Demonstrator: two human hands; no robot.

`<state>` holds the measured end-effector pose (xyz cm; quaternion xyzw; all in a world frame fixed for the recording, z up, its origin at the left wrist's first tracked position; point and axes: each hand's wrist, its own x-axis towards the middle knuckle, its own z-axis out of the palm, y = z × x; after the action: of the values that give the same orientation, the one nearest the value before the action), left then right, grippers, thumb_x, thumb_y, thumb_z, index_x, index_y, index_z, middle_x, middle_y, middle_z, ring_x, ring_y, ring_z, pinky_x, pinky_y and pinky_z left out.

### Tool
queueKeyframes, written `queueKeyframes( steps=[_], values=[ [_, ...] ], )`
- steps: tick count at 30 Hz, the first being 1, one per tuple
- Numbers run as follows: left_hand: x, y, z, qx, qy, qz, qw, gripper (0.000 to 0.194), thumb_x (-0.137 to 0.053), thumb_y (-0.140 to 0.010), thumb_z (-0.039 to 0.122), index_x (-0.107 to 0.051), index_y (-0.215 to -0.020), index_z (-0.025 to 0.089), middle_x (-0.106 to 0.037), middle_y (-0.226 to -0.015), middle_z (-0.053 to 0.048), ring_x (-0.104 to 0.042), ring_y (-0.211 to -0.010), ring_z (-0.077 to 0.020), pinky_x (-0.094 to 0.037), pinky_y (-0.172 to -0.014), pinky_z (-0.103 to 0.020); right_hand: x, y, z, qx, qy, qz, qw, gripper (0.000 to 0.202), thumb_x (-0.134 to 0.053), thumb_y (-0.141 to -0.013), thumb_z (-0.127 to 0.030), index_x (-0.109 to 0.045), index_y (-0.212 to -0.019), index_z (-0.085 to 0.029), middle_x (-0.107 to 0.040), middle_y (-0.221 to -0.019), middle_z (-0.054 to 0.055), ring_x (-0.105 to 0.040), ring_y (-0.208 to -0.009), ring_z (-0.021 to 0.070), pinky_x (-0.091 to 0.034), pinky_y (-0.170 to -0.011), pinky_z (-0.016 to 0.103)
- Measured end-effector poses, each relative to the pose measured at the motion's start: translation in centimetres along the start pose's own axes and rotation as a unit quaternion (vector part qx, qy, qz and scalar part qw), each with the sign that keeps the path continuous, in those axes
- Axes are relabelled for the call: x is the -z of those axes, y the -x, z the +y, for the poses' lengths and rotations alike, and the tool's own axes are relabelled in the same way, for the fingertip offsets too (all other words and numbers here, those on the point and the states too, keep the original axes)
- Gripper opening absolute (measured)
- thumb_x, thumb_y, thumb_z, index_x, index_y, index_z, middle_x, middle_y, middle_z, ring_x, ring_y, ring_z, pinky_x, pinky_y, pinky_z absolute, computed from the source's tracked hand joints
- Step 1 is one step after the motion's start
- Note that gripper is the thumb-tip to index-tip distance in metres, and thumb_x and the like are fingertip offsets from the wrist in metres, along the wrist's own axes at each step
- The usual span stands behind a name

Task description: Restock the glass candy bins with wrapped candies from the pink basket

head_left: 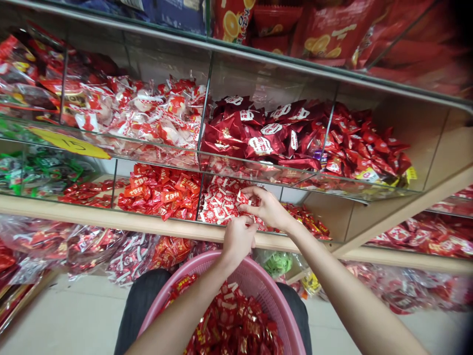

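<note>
My right hand (269, 209) reaches over the lower shelf, thumb and fingers pinching a small red-and-white wrapped candy (243, 198). Just below and left of it is my left hand (238, 237), its fingers curled together at the shelf's front edge; what they hold, if anything, is hidden. Both hands are at the compartment of red-and-white wrapped candies (219, 201). Under my forearms, between my knees, a pink plastic basket (264, 276) holds a heap of red wrapped candies (232, 320).
Glass dividers split the shelves into compartments. Orange-red candies (160, 190) lie to the left, dark red packets (254, 130) on the shelf above. A yellow price tag (70, 142) hangs on the glass front. Bagged candies (131, 256) sit under the wooden shelf edge (148, 223).
</note>
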<state>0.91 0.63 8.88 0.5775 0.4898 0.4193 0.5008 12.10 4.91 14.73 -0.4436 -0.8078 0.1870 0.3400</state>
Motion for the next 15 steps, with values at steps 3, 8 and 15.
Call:
queueKeyframes(
  steps=[3, 8, 15],
  values=[
    [0.0, 0.0, -0.1, 0.003, 0.035, 0.011, 0.999, 0.018, -0.049, -0.078, 0.027, -0.06, -0.069, 0.015, -0.045, -0.032, 0.008, -0.035, -0.023, -0.0054, -0.026, -0.03, -0.017, 0.1, 0.1, -0.2, 0.0, -0.008, -0.002, 1.0, 0.035, -0.062, -0.073, -0.028, -0.055, -0.105, -0.017, -0.063, -0.093, 0.004, -0.057, -0.081, 0.0155, -0.044, -0.073, 0.028],
    [0.5, 0.5, 0.0, 0.012, 0.09, -0.002, 0.996, 0.015, -0.05, -0.077, 0.027, -0.056, -0.067, 0.016, -0.045, -0.032, 0.009, -0.034, -0.024, -0.0049, -0.022, -0.028, -0.015, 0.0, 0.2, -0.2, -0.005, -0.037, 0.004, 0.999, 0.038, -0.063, -0.072, -0.033, -0.056, -0.106, -0.016, -0.062, -0.092, 0.004, -0.056, -0.076, 0.0143, -0.045, -0.069, 0.027],
    [1.0, 1.5, 0.5, 0.029, 0.148, -0.022, 0.988, 0.017, -0.054, -0.074, 0.032, -0.056, -0.069, 0.015, -0.045, -0.035, 0.009, -0.033, -0.027, -0.0038, -0.024, -0.03, -0.015, -0.2, 0.1, -0.6, -0.024, -0.135, 0.015, 0.99, 0.04, -0.067, -0.068, -0.032, -0.057, -0.102, -0.014, -0.061, -0.086, 0.003, -0.053, -0.071, 0.0118, -0.045, -0.066, 0.026]
  ],
)
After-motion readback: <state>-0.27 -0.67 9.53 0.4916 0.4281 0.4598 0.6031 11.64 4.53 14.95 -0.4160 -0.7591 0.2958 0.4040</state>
